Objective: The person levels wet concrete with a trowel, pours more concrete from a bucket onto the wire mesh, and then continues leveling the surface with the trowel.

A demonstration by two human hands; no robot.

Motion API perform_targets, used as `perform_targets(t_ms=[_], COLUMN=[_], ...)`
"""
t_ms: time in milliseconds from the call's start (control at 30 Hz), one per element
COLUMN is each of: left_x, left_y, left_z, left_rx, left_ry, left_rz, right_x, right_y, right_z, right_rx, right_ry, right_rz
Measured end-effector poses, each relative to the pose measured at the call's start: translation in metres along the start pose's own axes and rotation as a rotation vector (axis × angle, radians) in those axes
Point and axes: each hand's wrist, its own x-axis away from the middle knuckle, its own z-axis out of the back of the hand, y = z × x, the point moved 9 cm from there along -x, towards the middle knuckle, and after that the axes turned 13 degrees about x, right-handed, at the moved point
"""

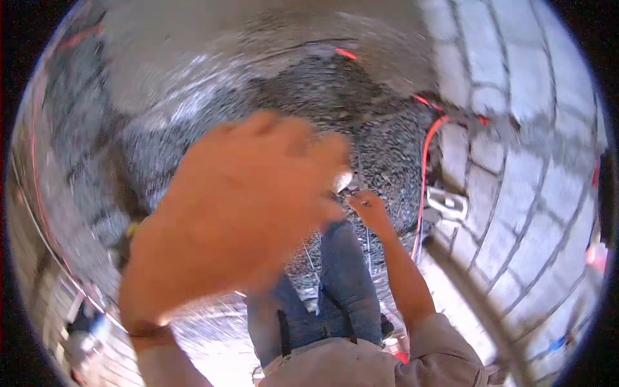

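My left hand [238, 200] is raised close to the camera, large and smeared by motion. Its knuckles point toward the gravel, and its bent fingers hide much of the ground. Lower and farther off, in front of my knees, my right hand [367, 208] is closed with the fingers curled in; what it holds, if anything, I cannot make out. A small bright white object [343, 181] shows between the two hands, partly covered by the left fingers. Dark gravel [387, 145] lies around the right hand. My jeans [348, 264] show just below.
Smooth wet grey concrete [258, 32] spreads beyond the gravel. A block wall [516, 193] rises on the right, with an orange hose or conduit [425, 151] along its foot. Against it lies a white plastic frame [448, 203]. At the lower left edge is another person [84, 342].
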Motion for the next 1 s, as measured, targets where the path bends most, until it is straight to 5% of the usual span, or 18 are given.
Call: perform_targets(t_ms=[133, 200, 300, 400, 533, 600, 633, 700, 800, 900, 1000], left_x=[-0.065, -0.082, -0.097, -0.12, -0.179, -0.216, -0.236, -0.221, -0.19, -0.168, -0.117], left_y=[-0.117, -0.148, -0.159, -0.153, -0.084, -0.028, 0.006, -0.047, -0.094, -0.095, -0.145], left_z=[-0.113, -0.18, -0.29, -0.385, -0.418, -0.352, -0.332, -0.306, -0.26, -0.264, -0.303], left_rx=[0.755, 0.774, 1.075, 1.479, 1.788, 1.786, 2.184, 1.935, 1.589, 1.427, 1.183], left_ry=[0.274, 0.376, 0.379, 0.323, 0.234, 0.43, 0.162, 0.227, 0.317, 0.491, 0.44], left_rz=[0.331, 0.54, 0.808, 0.996, 0.992, 0.763, 0.534, 0.579, 0.586, 0.841, 1.03], right_x=[-0.003, 0.003, 0.013, 0.012, -0.007, -0.017, -0.042, -0.062, -0.016, 0.016, 0.05], right_y=[0.091, 0.115, 0.141, 0.076, -0.004, -0.017, 0.017, 0.105, 0.242, 0.331, 0.395], right_z=[0.077, 0.115, 0.142, 0.172, 0.18, 0.186, 0.165, 0.154, 0.127, 0.114, 0.1], right_rx=[-0.074, 0.163, -0.056, -0.056, -0.057, 0.118, 0.158, 0.386, 0.318, 0.315, 0.085], right_ry=[0.249, 0.542, 0.549, 0.503, 0.545, 0.507, 0.431, 0.372, 0.173, 0.173, 0.038], right_rz=[-0.184, 0.017, -0.199, -0.086, 0.299, 0.341, 0.301, -0.046, -0.364, -0.431, -0.474])
